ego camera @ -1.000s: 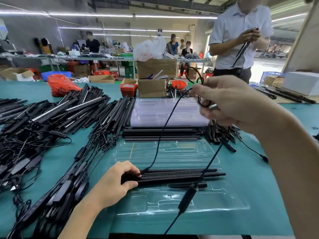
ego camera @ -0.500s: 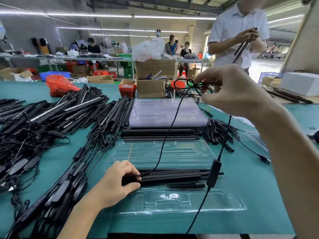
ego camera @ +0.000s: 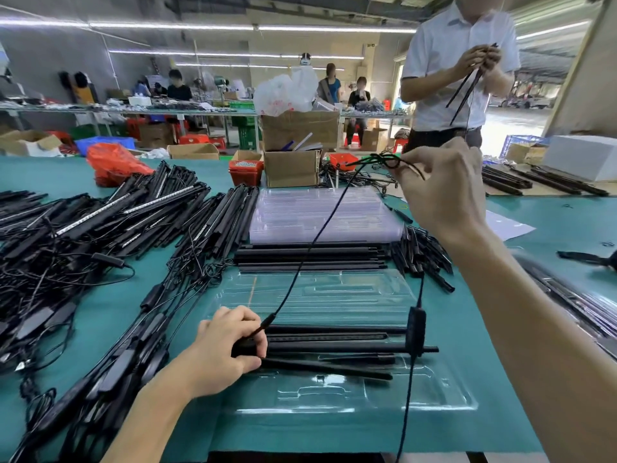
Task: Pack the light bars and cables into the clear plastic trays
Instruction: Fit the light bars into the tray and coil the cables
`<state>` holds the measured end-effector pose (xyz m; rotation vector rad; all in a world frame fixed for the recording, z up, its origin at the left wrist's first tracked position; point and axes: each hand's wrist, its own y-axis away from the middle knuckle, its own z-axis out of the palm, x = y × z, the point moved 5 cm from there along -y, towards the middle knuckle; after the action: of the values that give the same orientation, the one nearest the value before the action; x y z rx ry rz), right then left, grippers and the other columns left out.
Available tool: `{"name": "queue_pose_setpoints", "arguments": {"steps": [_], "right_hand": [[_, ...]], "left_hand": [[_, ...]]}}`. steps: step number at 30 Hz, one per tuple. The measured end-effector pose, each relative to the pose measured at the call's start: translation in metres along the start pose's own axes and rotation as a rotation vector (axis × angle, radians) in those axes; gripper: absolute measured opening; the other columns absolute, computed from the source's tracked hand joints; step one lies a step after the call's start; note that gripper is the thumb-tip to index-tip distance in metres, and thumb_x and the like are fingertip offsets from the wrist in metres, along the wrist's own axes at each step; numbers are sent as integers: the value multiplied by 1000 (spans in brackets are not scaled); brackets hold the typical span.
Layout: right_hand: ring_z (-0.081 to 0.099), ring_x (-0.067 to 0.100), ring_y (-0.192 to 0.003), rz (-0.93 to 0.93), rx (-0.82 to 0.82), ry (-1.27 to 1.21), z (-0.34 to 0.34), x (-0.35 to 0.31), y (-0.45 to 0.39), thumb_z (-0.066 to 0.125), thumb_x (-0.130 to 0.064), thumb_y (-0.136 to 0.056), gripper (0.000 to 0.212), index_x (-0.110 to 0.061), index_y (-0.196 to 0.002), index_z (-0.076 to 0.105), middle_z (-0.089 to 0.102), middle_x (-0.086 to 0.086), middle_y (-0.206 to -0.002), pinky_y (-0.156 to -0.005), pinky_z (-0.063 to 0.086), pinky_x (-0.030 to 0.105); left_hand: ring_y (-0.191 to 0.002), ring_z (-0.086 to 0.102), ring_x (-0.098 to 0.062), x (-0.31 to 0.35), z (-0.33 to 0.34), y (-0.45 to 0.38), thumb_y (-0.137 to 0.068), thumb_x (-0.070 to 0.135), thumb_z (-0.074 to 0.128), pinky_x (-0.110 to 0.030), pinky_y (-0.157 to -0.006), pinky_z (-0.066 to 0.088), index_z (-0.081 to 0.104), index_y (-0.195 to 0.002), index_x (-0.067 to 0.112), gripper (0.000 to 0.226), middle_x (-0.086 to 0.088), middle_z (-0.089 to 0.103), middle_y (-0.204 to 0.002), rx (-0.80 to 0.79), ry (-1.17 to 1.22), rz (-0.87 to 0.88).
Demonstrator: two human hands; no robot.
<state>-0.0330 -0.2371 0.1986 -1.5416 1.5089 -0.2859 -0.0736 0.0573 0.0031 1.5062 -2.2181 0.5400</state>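
Left hand (ego camera: 223, 349) is curled around the connector end of the black rigid light bars (ego camera: 334, 342), pinning them in the clear moulded plastic tray (ego camera: 434, 399) at 6 o'clock on the green counter (ego camera: 500, 329). Right hand (ego camera: 440, 192) is raised at 1 o'clock, fingers pinching a small bunched loop of the thin black cable (ego camera: 317, 238).

Handling, our read: bars look stiff and light, so we take them near the end or mid-length and they should drop flat into the tray slots. The cable is limp and springy (it will likely uncoil once released), so we hold it at the coil itself and keep the loop pinched until it sits in a recess. The black inline controller box (ego camera: 415, 330) hangs on the cable's other run, in front of the bars' right end; we'd expect that weight to drag the slack.

Relative to the grip: cable runs taut from the left hand's connector end up and right to the right-hand pinch, then drops past the box off the bottom edge. Tray is thin and probably flexes, so we press gently.
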Motion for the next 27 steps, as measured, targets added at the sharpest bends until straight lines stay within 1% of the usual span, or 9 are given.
{"name": "queue_pose_setpoints", "arguments": {"steps": [2, 5, 6, 9, 12, 15, 17, 22, 27], "right_hand": [[54, 31, -78, 87, -50, 33, 1, 3, 1, 61, -47, -93, 30, -21, -92, 78, 62, 8, -78, -54, 31, 31], [55, 29, -57, 191, -171, -34, 7, 6, 3, 55, -52, -95, 49, -12, -73, 74, 63, 3, -56, -53, 37, 30], [55, 25, -51, 222, -219, -109, 10, 7, 3, 52, -51, -97, 54, -11, -67, 72, 60, -1, -52, -52, 40, 30], [52, 16, -39, 341, -398, -343, 22, 6, 9, 42, -48, -103, 62, -10, -57, 59, 60, 2, -52, -36, 38, 18], [47, 18, -43, 409, -508, -442, 30, 6, 15, 41, -50, -102, 57, -17, -56, 52, 56, 3, -51, -38, 31, 16], [45, 17, -41, 395, -542, -490, 34, 4, 16, 44, -45, -100, 51, -19, -57, 50, 53, 1, -49, -38, 28, 16], [43, 15, -35, 377, -569, -478, 36, 2, 19, 44, -41, -101, 52, -18, -55, 50, 52, 1, -44, -37, 28, 16], [42, 14, -31, 371, -537, -500, 40, 0, 23, 44, -38, -102, 54, -15, -55, 52, 52, 2, -42, -33, 29, 16], [44, 13, -34, 328, -538, -546, 40, -3, 26, 45, -37, -103, 53, -14, -56, 54, 53, 2, -44, -33, 31, 18]], "left_hand": [[-115, 35, 3, 0, 0, 0, -89, 19, 70, -32, -107, 19, 63, -81, 31, 16, 21, 49, -108, -24, -8, -7], [-111, 33, 8, -3, 0, 2, -87, 25, 66, -33, -103, 24, 63, -83, 30, 7, 22, 49, -105, -49, 29, -21], [-109, 34, 8, -4, 0, 2, -85, 29, 62, -33, -100, 26, 62, -84, 31, 2, 21, 51, -102, -57, 48, -20], [-106, 37, 4, -3, -3, 1, -82, 41, 44, -31, -91, 25, 59, -90, 35, 18, 22, 55, -99, 51, 203, -66], [-127, 25, 0, -7, 0, -4, -97, 55, 25, -31, -103, 15, 56, -109, 43, 36, 28, 44, -126, 178, 7, -143], [-149, -4, -6, -14, 14, -9, -100, 59, 17, -39, -118, -5, 29, -143, 50, 45, 14, 13, -160, 116, -258, -194], [-150, -16, -9, -15, 21, -10, -99, 61, 8, -42, -120, -10, 15, -148, 51, 51, 9, 0, -165, 84, -362, -195], [-149, -25, -13, -11, 23, -11, -83, 74, -10, -47, -120, -11, 8, -150, 51, 72, 3, -6, -167, 92, -453, -204], [-146, -31, -9, -13, 20, -9, -62, 100, -9, -49, -120, -16, 5, -151, 53, 101, 6, -8, -167, 57, -375, -187]]}}
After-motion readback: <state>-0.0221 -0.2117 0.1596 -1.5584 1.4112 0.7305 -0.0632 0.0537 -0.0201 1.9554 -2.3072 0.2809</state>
